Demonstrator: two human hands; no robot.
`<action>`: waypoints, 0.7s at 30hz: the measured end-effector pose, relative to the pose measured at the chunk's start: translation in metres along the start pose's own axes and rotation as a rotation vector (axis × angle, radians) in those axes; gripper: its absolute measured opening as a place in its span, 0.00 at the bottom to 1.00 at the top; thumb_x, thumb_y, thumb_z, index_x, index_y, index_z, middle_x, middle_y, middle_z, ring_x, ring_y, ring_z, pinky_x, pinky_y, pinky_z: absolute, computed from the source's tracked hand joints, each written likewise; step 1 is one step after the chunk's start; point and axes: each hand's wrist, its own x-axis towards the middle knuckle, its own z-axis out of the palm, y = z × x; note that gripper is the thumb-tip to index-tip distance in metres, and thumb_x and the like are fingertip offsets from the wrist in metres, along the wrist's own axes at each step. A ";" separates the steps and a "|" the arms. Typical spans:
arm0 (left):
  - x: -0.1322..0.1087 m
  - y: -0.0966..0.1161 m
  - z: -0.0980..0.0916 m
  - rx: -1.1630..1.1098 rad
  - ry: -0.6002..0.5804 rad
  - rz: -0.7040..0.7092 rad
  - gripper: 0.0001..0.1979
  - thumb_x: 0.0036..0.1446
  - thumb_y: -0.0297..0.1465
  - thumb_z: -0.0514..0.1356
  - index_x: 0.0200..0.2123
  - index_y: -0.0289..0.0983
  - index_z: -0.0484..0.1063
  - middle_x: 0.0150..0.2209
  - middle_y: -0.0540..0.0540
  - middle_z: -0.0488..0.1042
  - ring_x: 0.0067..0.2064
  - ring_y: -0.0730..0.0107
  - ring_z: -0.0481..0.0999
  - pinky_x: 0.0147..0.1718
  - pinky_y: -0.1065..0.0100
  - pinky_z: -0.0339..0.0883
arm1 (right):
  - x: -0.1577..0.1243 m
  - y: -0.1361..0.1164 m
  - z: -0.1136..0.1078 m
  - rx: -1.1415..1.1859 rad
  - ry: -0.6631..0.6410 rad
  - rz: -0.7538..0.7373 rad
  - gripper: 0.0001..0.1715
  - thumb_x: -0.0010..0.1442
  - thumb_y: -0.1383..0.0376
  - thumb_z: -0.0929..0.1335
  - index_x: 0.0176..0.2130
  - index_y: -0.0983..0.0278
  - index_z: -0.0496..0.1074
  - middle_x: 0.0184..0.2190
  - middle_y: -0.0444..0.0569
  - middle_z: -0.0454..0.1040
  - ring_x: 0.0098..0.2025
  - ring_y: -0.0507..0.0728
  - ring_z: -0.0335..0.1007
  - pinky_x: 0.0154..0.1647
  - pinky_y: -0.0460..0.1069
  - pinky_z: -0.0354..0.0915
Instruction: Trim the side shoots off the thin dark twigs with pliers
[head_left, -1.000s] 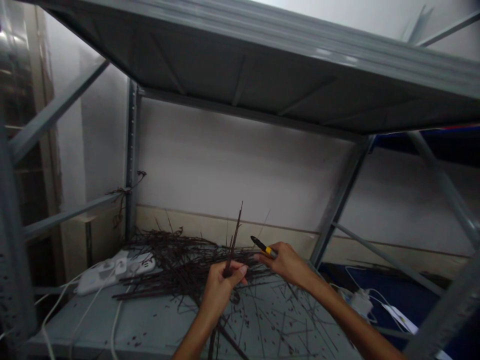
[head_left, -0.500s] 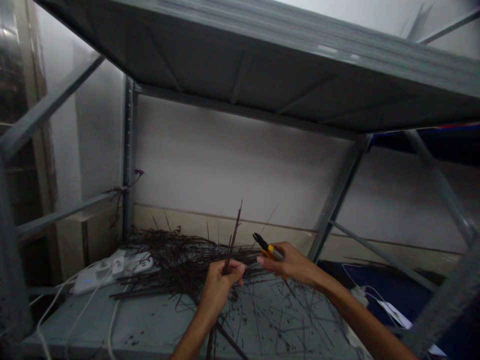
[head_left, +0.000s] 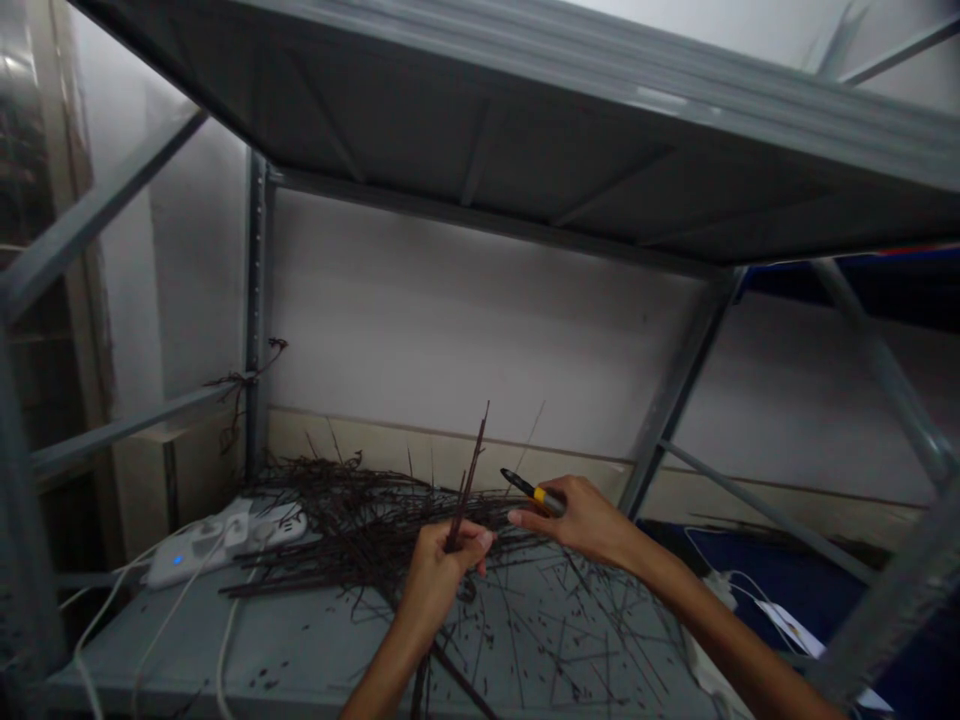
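Observation:
My left hand (head_left: 450,560) is closed around a few thin dark twigs (head_left: 472,465), which stand up at a slight tilt above the fist. To the right, my right hand (head_left: 581,515) grips a pair of cutting pliers (head_left: 541,497) with black jaws and a yellow and grey handle. The jaws point up and left, apart from the twigs in my left hand. A thin twig (head_left: 534,432) rises behind the pliers; whether my right hand touches it I cannot tell. Behind both hands lies a tangled heap of dark twigs (head_left: 337,520).
Loose twigs and small scraps are scattered over the grey shelf (head_left: 300,640). A white power strip (head_left: 180,560) with plugs and cables sits at the left. Metal uprights (head_left: 256,300) and an upper shelf (head_left: 480,150) frame the space. Blue material (head_left: 750,560) lies at the right.
My right hand has turned the pliers, so their jaws now show edge-on and sit slightly further left. My left hand and its twigs have barely moved.

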 end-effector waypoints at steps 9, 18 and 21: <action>-0.003 -0.005 0.002 -0.016 -0.017 0.002 0.13 0.55 0.39 0.66 0.28 0.35 0.81 0.19 0.50 0.72 0.25 0.68 0.68 0.28 0.69 0.56 | 0.002 0.005 -0.001 -0.274 0.107 -0.019 0.27 0.60 0.43 0.68 0.25 0.61 0.75 0.21 0.49 0.74 0.26 0.57 0.67 0.31 0.51 0.56; 0.005 -0.013 0.004 -0.101 -0.038 0.065 0.14 0.57 0.39 0.64 0.31 0.34 0.82 0.18 0.50 0.72 0.26 0.67 0.70 0.31 0.68 0.59 | 0.003 0.010 0.007 -0.142 0.075 -0.005 0.26 0.60 0.45 0.68 0.27 0.63 0.73 0.22 0.43 0.70 0.26 0.54 0.66 0.29 0.48 0.56; 0.007 -0.015 0.003 -0.120 -0.050 0.031 0.16 0.57 0.42 0.64 0.33 0.33 0.82 0.18 0.51 0.71 0.22 0.71 0.64 0.26 0.69 0.54 | -0.002 0.008 -0.001 -0.031 0.066 -0.023 0.23 0.58 0.46 0.70 0.31 0.64 0.74 0.27 0.44 0.75 0.31 0.55 0.70 0.33 0.48 0.60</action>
